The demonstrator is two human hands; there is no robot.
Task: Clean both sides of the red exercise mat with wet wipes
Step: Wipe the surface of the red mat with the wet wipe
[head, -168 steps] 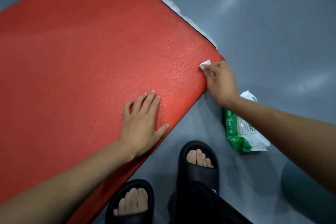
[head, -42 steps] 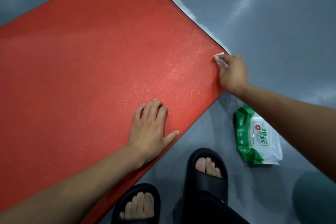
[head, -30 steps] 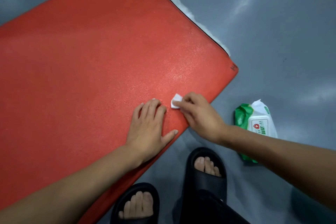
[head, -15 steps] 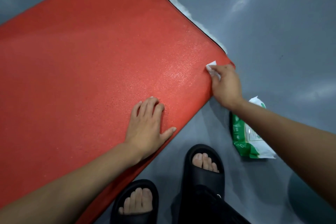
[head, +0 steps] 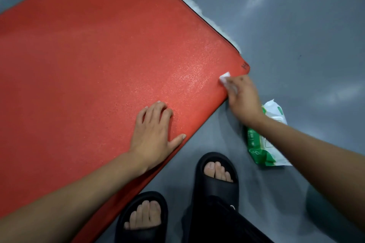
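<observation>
The person is wiping the upper face of the red exercise mat point(head: 102, 61), which is lying flat on the grey floor point(head: 296, 25) and filling the left and middle of the view. The right hand point(head: 242, 97) is pinching a small folded wet wipe point(head: 224, 77) under curled fingers and pressing it onto the mat just beside its near right corner. The left hand point(head: 156, 134) is lying flat on the mat near the front edge, fingers straight and close together with the thumb spread aside, seemingly steadying it. Judging by this, the first side is in hand and the turn-over is not yet done. The next move probably calls for carrying the wipe along the edge or inward while the left palm is pinning the mat, with enough pressure that the thin wipe is not bunching up. Counting: one mat, one wipe in use, and one green-and-white wet wipe pack point(head: 264, 148) sitting on the floor just beside the right forearm, partly hidden by it. Two black slide sandals point(head: 216, 183) are showing at the bottom, and a white fuzzy strip point(head: 197, 10) is peeking out along the mat's far edge.
</observation>
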